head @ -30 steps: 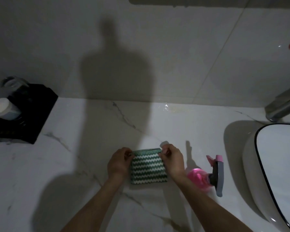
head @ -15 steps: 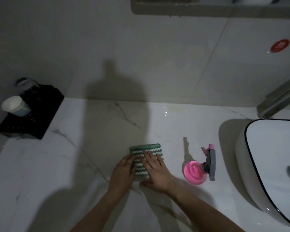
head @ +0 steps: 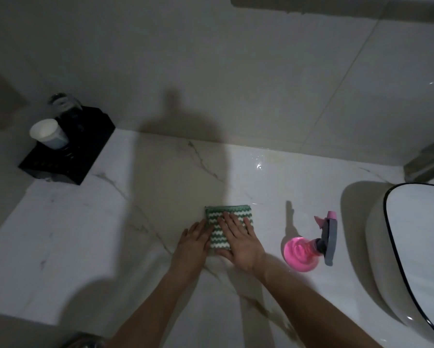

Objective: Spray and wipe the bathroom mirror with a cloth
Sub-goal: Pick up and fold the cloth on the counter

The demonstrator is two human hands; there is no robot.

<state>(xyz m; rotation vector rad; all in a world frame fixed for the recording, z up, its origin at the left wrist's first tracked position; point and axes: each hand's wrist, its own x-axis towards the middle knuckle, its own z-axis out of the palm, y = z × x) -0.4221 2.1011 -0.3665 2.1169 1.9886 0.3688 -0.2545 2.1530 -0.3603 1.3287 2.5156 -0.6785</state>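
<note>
Your 2 hands lie flat on the folded cloth (head: pixel 228 226), a green-and-white zigzag square sitting on the marble counter (head: pixel 110 234) near the front edge, left of the pink spray bottle (head: pixel 308 244). Your right hand (head: pixel 239 241) covers the cloth's right half with straight, slightly spread fingers pressing down, thumb along its near edge; your left hand (head: pixel 194 238) rests against the left edge, fingers straight and close together — neither hand pinches or curls round anything. Judging by its look, the cloth is a soft, light, plush microfibre: it will flop and unfold if you lift it by 1 corner, so take it across the folded stack, thumb under the near edge and fingers on top, to keep the pad shape for wiping. It should grip the mirror well and is not fragile. The bottle stands apart from the cloth, to its right, seen from above, its grey trigger head (head: pixel 329 238) pointing away toward the white basin (head: pixel 416 247). It looks part-full, so moderately light, with smooth plastic that may be slick if wet — take it round the neck under the trigger. At far left a white cup (head: pixel 47 134) sits on a black tray (head: pixel 67 156). The mirror itself is out of view.
</note>
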